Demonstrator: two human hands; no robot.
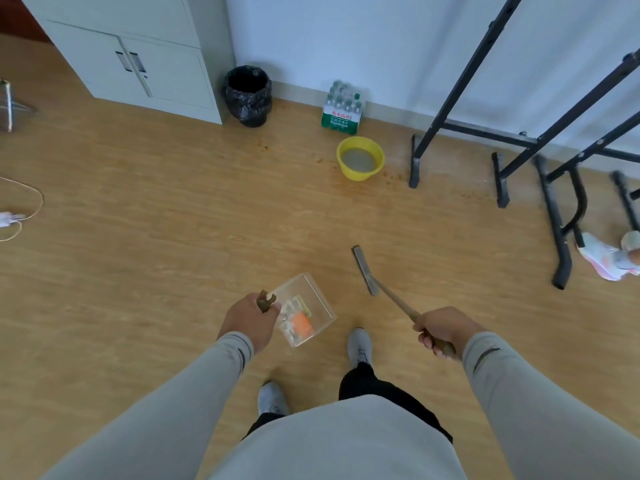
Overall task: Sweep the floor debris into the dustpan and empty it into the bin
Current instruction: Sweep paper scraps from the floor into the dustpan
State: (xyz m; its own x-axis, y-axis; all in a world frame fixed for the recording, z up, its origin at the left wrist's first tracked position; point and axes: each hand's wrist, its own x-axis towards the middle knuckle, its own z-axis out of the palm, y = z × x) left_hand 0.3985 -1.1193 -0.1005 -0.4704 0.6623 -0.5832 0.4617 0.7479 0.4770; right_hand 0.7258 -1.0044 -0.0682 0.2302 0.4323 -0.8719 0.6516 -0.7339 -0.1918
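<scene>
The left hand (250, 318) is gripping the brown handle of the clear dustpan (304, 311), fingers wrapped around it; the dustpan is holding orange and white debris (298, 323), near the floor's (156, 237) lower middle; the right hand (445, 330) is clenching the broom (377, 282) handle, its head lying ahead of the dustpan; the black-lined bin (247, 95) is standing at the far wall edge, beside the cabinet (138, 57); crumbs are lying near the yellow basin (360, 158).
</scene>
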